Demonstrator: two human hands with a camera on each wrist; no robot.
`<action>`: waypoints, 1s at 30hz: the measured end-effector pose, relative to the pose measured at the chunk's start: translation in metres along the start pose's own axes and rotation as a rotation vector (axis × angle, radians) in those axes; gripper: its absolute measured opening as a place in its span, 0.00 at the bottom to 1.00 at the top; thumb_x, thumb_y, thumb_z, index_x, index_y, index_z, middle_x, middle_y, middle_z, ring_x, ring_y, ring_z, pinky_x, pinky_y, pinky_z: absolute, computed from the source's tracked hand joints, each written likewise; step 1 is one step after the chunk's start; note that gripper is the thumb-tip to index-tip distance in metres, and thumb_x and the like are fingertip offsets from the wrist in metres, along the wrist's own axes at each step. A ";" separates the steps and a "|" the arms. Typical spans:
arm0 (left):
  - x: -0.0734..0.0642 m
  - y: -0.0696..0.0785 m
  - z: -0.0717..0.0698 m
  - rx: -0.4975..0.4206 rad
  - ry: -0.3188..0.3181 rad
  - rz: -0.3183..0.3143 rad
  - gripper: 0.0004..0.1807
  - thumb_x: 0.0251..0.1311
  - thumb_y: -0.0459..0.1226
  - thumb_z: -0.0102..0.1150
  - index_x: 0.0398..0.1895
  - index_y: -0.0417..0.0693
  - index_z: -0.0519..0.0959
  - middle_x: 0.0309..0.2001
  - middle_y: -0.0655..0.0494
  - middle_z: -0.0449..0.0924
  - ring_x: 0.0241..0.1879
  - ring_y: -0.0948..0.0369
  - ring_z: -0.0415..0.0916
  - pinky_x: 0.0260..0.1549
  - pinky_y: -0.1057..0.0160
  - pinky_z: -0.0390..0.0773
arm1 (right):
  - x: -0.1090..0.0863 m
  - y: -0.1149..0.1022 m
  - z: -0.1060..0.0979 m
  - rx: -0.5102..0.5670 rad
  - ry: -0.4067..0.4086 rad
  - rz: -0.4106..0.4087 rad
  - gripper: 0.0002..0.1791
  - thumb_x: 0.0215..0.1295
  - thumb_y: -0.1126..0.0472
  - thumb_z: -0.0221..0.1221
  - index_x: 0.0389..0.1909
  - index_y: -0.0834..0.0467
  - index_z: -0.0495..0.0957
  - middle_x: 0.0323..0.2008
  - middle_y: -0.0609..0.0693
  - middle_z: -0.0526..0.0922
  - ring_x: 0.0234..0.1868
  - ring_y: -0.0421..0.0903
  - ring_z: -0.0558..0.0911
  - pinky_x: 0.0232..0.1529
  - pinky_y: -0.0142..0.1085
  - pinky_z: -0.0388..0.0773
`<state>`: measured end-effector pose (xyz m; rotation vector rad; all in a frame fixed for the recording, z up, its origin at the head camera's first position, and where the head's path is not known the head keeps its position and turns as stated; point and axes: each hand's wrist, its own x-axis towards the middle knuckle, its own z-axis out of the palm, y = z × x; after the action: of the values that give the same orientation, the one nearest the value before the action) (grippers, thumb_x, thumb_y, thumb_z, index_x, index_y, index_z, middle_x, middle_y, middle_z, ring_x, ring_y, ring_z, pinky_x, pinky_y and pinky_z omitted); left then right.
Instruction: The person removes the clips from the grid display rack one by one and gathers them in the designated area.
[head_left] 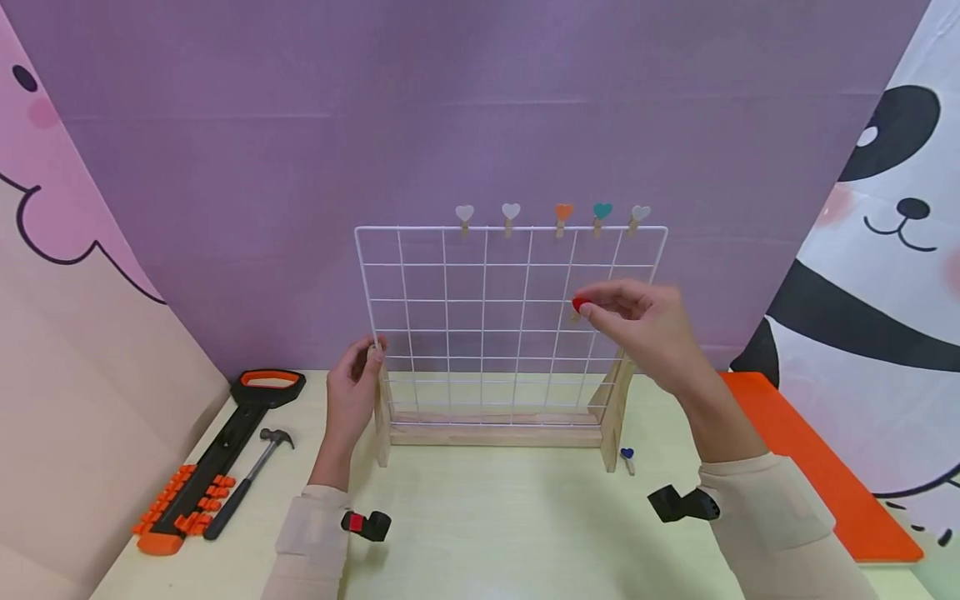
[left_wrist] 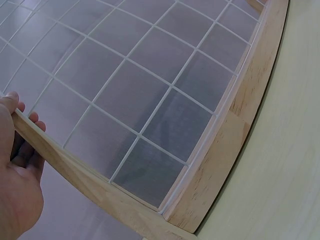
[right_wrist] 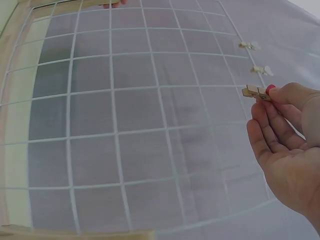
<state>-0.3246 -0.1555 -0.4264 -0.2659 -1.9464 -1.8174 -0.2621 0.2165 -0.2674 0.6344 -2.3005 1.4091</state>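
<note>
Clothespin (right_wrist: 255, 93) bears red heart (head_left: 579, 305); right grip (head_left: 648, 329) pinches it.

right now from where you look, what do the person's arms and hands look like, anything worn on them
The left hand and right hand wear no gloves. The cream fabric left sleeve and matching right sleeve end short of the hands. Beside each sits a small device: a black left one with a red patch, an angular black right one.

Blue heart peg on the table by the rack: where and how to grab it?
Probably pinch the blue peg at its heart end, coming from above and the right. It lies with its wooden end toward the viewer; the rack's foot is close on its left.
</note>
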 end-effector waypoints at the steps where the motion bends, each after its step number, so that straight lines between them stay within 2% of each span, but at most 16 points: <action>1: 0.000 0.000 0.000 0.008 0.002 -0.002 0.19 0.76 0.38 0.56 0.66 0.41 0.77 0.63 0.42 0.81 0.62 0.62 0.77 0.61 0.81 0.73 | -0.003 0.003 -0.001 0.002 -0.001 0.005 0.11 0.71 0.63 0.64 0.50 0.63 0.86 0.38 0.38 0.90 0.40 0.34 0.88 0.46 0.22 0.83; 5: 0.000 0.000 0.000 0.015 0.004 -0.013 0.19 0.76 0.39 0.55 0.66 0.43 0.77 0.63 0.44 0.81 0.62 0.62 0.77 0.60 0.81 0.73 | -0.014 0.012 -0.003 0.002 -0.006 0.029 0.12 0.71 0.63 0.64 0.50 0.64 0.86 0.39 0.39 0.91 0.40 0.34 0.88 0.46 0.22 0.83; 9: 0.000 -0.001 0.000 0.005 0.001 -0.017 0.19 0.76 0.39 0.55 0.66 0.43 0.77 0.63 0.43 0.81 0.61 0.65 0.77 0.60 0.81 0.73 | -0.024 0.019 -0.005 -0.006 -0.006 0.021 0.11 0.71 0.64 0.63 0.50 0.64 0.85 0.38 0.37 0.90 0.40 0.34 0.87 0.46 0.23 0.83; 13: 0.000 0.000 0.000 0.006 0.001 -0.013 0.19 0.76 0.39 0.55 0.66 0.43 0.77 0.63 0.43 0.81 0.60 0.67 0.77 0.60 0.81 0.73 | -0.035 0.027 -0.005 -0.007 -0.007 0.025 0.11 0.72 0.64 0.63 0.51 0.64 0.85 0.39 0.39 0.91 0.40 0.35 0.87 0.44 0.23 0.84; 18: 0.000 -0.001 0.001 0.006 0.006 -0.012 0.19 0.76 0.39 0.56 0.65 0.44 0.77 0.63 0.44 0.82 0.59 0.68 0.77 0.61 0.81 0.73 | -0.054 0.040 -0.003 -0.037 -0.007 0.072 0.11 0.72 0.62 0.63 0.51 0.60 0.86 0.40 0.35 0.90 0.43 0.34 0.87 0.45 0.23 0.84; 22: 0.000 -0.001 0.001 0.012 -0.001 -0.016 0.19 0.76 0.40 0.56 0.66 0.44 0.77 0.63 0.45 0.81 0.60 0.69 0.77 0.61 0.80 0.73 | -0.070 0.054 -0.001 -0.062 -0.001 0.113 0.11 0.72 0.60 0.64 0.51 0.58 0.87 0.42 0.36 0.90 0.46 0.30 0.84 0.45 0.22 0.83; 26: 0.000 -0.001 0.000 0.007 -0.003 -0.006 0.19 0.76 0.40 0.56 0.65 0.43 0.77 0.63 0.45 0.82 0.59 0.69 0.77 0.61 0.80 0.73 | -0.084 0.068 0.000 -0.039 0.000 0.158 0.12 0.72 0.59 0.64 0.52 0.58 0.86 0.43 0.36 0.90 0.46 0.32 0.85 0.47 0.23 0.83; 30: 0.001 -0.001 0.000 -0.013 -0.003 0.014 0.19 0.76 0.39 0.56 0.65 0.40 0.77 0.62 0.40 0.81 0.58 0.70 0.77 0.60 0.80 0.74 | -0.095 0.082 -0.001 -0.003 -0.006 0.197 0.13 0.73 0.59 0.64 0.53 0.61 0.85 0.43 0.36 0.90 0.46 0.36 0.87 0.48 0.23 0.83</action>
<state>-0.3263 -0.1558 -0.4270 -0.2862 -1.9311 -1.8221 -0.2284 0.2672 -0.3768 0.4202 -2.4250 1.4904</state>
